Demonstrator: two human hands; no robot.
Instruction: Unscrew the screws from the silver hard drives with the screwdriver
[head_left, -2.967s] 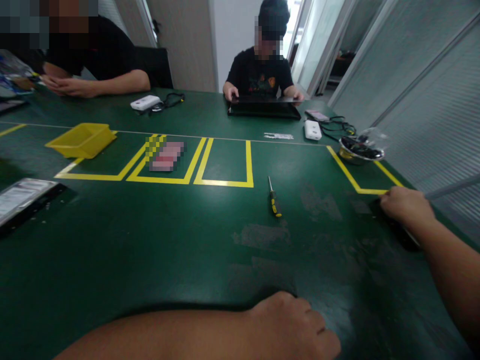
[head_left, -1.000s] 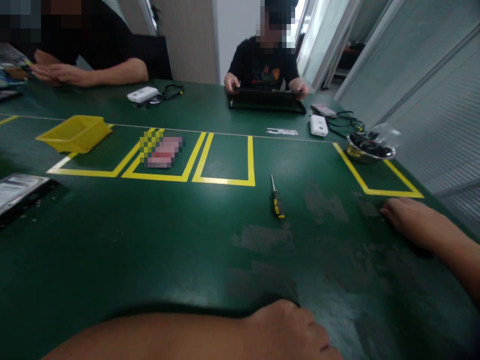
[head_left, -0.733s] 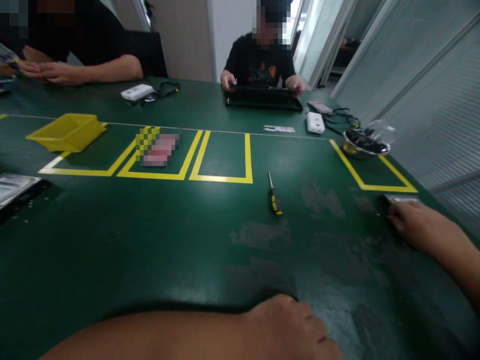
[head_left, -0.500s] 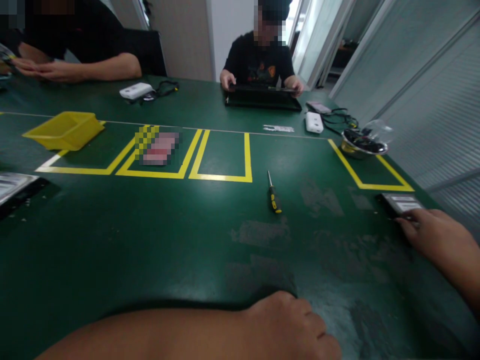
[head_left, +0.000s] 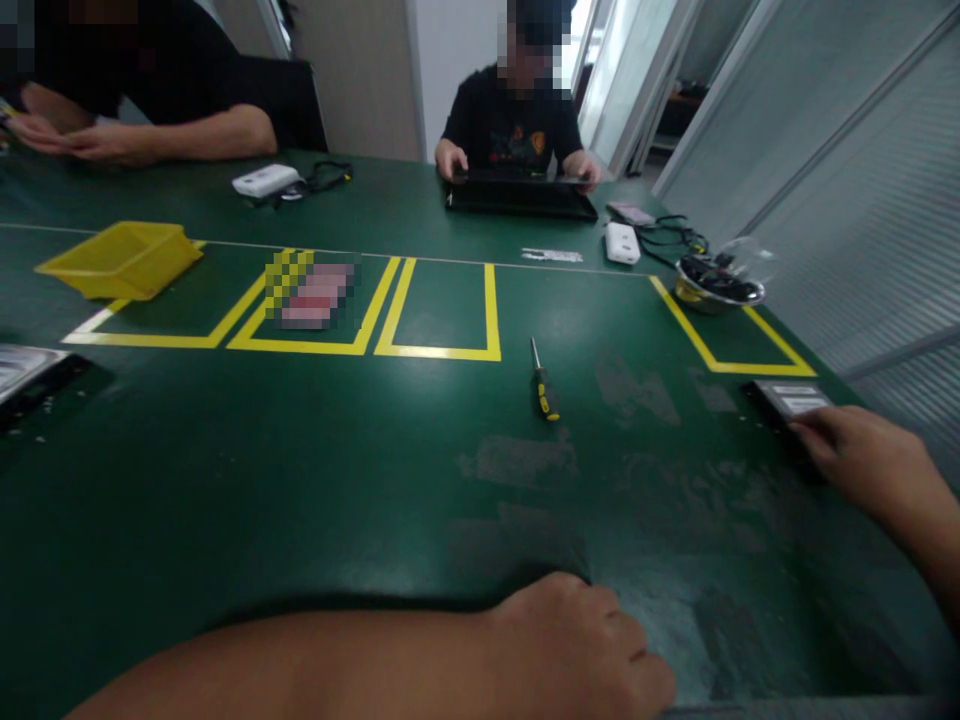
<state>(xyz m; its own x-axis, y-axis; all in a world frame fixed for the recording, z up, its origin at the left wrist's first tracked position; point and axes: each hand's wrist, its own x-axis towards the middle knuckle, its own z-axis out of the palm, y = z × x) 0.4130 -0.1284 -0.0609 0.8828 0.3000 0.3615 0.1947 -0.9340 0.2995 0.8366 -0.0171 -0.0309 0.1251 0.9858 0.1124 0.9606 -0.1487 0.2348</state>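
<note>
My left hand rests at the near edge of the green table, fingers curled into a loose fist with nothing visible in it. At the right edge, my right hand lies on the near end of a flat black device with a white label, fingers closed over it. The device sits just below the yellow taped box on the right. A small screwdriver with a yellow and black handle lies loose mid-table between my hands, touched by neither.
A yellow bin stands far left by several yellow taped boxes. A metal bowl of dark parts sits back right near a white device and cables. A person works on a black laptop opposite. Another person's arms rest far left.
My right hand has slid back toward me along the right edge, uncovering the far, labelled end of the black device. My left hand has stayed put.
</note>
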